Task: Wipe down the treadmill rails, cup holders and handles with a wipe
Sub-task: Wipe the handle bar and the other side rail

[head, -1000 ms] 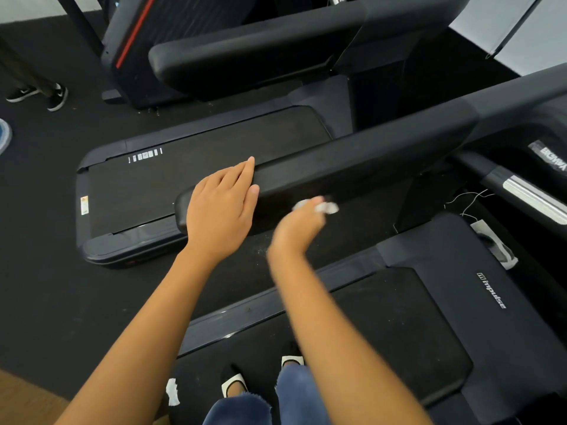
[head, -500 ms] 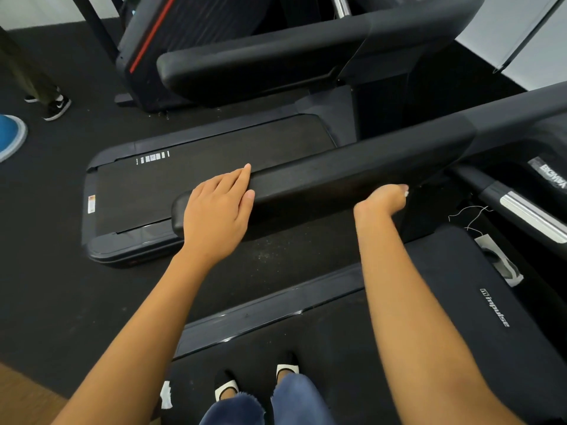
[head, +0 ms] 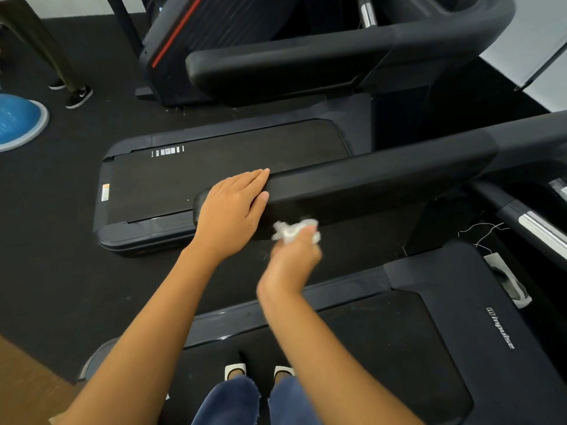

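Observation:
A black padded treadmill rail (head: 383,185) runs from the middle of the view up to the right. My left hand (head: 233,213) rests flat on the rail's near end, fingers straight and together. My right hand (head: 294,259) grips a crumpled white wipe (head: 291,230) and holds it against the lower side face of the rail, just right of my left hand. The wipe pokes out above my fingers. I stand on the treadmill deck (head: 383,348), with my shoes showing at the bottom.
A second treadmill (head: 214,173) lies parallel on the left, with its own rail (head: 291,65) above it. A blue balance dome (head: 18,121) and another person's shoes (head: 76,95) are at far left. A silver handle (head: 543,231) and a loose tag (head: 506,280) sit at right.
My right hand slid right along the rail's underside half a second ago, then came back left to beside my left hand, wipe showing again. My left hand stayed put.

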The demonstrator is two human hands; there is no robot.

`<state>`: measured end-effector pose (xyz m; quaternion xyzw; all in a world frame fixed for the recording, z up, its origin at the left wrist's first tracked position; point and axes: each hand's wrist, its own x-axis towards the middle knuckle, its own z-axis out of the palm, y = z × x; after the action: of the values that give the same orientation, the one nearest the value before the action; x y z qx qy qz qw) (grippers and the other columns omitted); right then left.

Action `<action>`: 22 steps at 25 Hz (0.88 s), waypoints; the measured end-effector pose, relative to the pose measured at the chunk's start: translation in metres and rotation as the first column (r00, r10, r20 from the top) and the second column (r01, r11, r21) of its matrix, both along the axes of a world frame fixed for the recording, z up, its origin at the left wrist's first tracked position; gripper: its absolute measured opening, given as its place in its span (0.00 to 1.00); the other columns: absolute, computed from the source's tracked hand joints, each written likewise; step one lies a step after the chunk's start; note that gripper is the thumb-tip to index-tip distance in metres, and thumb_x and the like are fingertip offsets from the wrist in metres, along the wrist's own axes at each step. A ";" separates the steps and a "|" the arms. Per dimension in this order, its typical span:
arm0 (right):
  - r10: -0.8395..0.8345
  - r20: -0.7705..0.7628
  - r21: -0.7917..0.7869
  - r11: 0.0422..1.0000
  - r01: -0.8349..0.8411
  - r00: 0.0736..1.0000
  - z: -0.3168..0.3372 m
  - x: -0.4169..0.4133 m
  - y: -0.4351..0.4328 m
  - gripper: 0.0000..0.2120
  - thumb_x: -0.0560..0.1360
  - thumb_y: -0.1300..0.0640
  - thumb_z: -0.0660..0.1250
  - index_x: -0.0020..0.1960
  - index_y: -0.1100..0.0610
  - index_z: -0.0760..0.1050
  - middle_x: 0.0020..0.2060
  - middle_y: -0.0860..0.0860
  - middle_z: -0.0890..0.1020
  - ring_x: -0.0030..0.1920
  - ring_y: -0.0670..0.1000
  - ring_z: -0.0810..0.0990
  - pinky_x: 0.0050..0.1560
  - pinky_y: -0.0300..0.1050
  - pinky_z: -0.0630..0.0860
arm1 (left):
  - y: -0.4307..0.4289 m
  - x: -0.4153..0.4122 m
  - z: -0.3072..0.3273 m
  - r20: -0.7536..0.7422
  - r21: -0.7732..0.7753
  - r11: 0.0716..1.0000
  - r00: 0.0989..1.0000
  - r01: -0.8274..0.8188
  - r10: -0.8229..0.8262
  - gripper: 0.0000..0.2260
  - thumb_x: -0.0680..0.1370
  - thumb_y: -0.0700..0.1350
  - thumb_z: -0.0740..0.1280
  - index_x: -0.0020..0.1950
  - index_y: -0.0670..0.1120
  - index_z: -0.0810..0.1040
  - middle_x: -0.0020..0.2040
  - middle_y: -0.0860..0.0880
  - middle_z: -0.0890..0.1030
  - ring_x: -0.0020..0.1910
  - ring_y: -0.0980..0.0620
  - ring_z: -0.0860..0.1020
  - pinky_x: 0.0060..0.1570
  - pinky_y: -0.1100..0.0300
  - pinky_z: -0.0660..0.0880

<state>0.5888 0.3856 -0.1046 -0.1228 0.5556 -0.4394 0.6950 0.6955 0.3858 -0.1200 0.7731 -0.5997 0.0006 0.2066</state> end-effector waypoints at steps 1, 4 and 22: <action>-0.023 -0.104 -0.172 0.985 0.005 0.994 0.012 -0.008 -0.011 0.22 0.82 0.44 0.51 0.58 0.58 0.75 0.48 0.52 0.82 0.46 0.45 0.80 0.53 0.37 0.72 | 0.003 0.005 -0.001 -0.006 -0.019 1.000 1.000 -0.018 0.018 0.19 0.82 0.50 0.54 0.72 0.47 0.70 0.67 0.51 0.75 0.66 0.50 0.73 0.66 0.53 0.67; 0.038 -0.502 -0.577 0.729 -0.368 0.864 0.019 -0.004 -0.037 0.21 0.83 0.47 0.51 0.68 0.58 0.68 0.53 0.50 0.77 0.47 0.39 0.76 0.57 0.36 0.73 | 0.016 0.017 -0.004 -0.086 -0.029 0.985 0.982 -0.173 0.169 0.17 0.83 0.49 0.55 0.69 0.50 0.73 0.65 0.52 0.77 0.65 0.51 0.73 0.65 0.51 0.68; -0.102 -0.396 -0.295 0.955 -0.021 0.912 -0.046 0.046 -0.015 0.28 0.84 0.56 0.49 0.78 0.59 0.39 0.78 0.56 0.47 0.77 0.52 0.52 0.75 0.37 0.50 | 0.024 0.021 -0.010 -0.803 0.007 0.851 0.505 -0.526 0.318 0.15 0.83 0.46 0.52 0.59 0.49 0.78 0.51 0.52 0.79 0.47 0.59 0.74 0.52 0.63 0.72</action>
<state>0.6345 0.3710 -0.1503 -0.3012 0.6194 -0.4960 0.5287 0.7164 0.4097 -0.1300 0.7868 -0.2358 -0.2116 0.5296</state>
